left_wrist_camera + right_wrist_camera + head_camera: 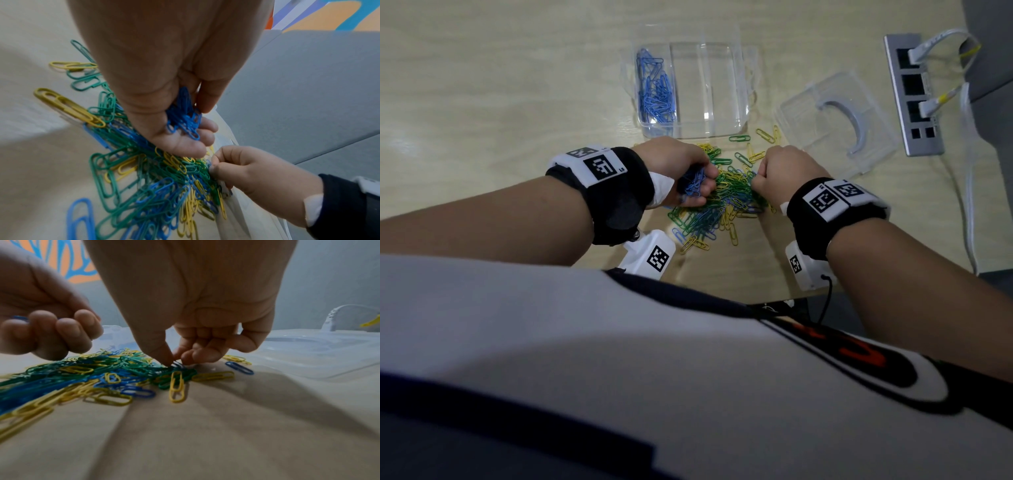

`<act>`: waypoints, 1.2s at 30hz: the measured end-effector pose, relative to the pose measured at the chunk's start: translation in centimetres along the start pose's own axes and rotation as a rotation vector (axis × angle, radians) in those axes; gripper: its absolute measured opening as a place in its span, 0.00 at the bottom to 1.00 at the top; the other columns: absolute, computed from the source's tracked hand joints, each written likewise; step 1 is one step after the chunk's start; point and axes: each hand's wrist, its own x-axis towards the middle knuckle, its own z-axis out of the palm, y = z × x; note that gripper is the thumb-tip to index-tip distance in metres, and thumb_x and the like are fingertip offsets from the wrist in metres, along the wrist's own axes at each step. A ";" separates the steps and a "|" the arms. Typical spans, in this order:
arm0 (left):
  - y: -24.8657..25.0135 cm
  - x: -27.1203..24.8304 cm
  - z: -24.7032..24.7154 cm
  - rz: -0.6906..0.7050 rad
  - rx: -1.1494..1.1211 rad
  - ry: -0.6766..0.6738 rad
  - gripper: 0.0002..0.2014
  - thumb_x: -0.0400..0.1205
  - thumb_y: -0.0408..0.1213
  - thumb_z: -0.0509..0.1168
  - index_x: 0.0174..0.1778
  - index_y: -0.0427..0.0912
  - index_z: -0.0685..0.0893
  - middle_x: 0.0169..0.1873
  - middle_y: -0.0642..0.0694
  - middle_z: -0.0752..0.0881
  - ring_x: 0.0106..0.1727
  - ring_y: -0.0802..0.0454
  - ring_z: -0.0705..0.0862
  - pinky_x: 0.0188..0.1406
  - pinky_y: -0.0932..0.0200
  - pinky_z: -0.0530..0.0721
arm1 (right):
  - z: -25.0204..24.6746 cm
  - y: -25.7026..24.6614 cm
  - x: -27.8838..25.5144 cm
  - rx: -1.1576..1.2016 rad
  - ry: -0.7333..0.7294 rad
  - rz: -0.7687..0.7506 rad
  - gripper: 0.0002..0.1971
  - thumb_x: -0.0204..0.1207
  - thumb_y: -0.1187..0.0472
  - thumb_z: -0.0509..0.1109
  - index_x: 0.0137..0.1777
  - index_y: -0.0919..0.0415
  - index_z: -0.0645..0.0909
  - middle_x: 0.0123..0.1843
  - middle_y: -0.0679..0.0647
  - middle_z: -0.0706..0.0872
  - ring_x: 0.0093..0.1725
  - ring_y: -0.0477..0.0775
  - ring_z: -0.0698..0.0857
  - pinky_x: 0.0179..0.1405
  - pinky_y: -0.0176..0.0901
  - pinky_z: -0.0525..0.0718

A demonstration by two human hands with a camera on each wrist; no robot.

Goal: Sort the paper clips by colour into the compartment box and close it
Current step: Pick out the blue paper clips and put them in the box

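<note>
A mixed pile of blue, green and yellow paper clips (pixel 722 198) lies on the wooden table between my hands. My left hand (pixel 688 178) hovers over the pile's left side, fingers curled round a bunch of blue clips (pixel 184 120). My right hand (pixel 774 178) is at the pile's right edge, thumb and forefinger pinching a dark blue clip (pixel 176 365) at the heap's top. The clear compartment box (pixel 722 126) stands open behind the pile; its left compartment holds blue clips (pixel 655 92), the other compartments look empty.
The box's clear lid (pixel 835 120) lies to the right of the box, with loose yellow and green clips (pixel 756 144) in front of it. A metal socket strip (pixel 912 96) with white cables sits at the far right. The table's front edge runs just under my wrists.
</note>
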 end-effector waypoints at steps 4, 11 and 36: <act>0.0 0.1 -0.1 0.005 -0.002 0.012 0.16 0.86 0.38 0.53 0.36 0.39 0.79 0.28 0.46 0.79 0.23 0.55 0.79 0.26 0.67 0.82 | -0.2 0.0 -0.4 0.029 0.040 -0.027 0.09 0.76 0.58 0.64 0.51 0.61 0.79 0.51 0.59 0.83 0.50 0.63 0.82 0.46 0.49 0.80; 0.2 0.1 0.6 0.016 -0.072 0.014 0.20 0.89 0.45 0.48 0.38 0.38 0.77 0.29 0.44 0.78 0.29 0.52 0.78 0.34 0.60 0.82 | -1.6 -2.1 -2.1 0.603 0.081 -0.302 0.05 0.71 0.62 0.75 0.43 0.53 0.82 0.33 0.42 0.81 0.30 0.36 0.79 0.36 0.30 0.77; -0.3 -0.3 -0.3 0.016 -0.042 0.012 0.19 0.88 0.42 0.51 0.35 0.39 0.77 0.25 0.45 0.78 0.21 0.54 0.78 0.24 0.66 0.81 | -1.0 0.4 -1.1 0.101 0.160 -0.097 0.06 0.76 0.54 0.66 0.49 0.52 0.82 0.55 0.56 0.81 0.51 0.61 0.83 0.55 0.56 0.82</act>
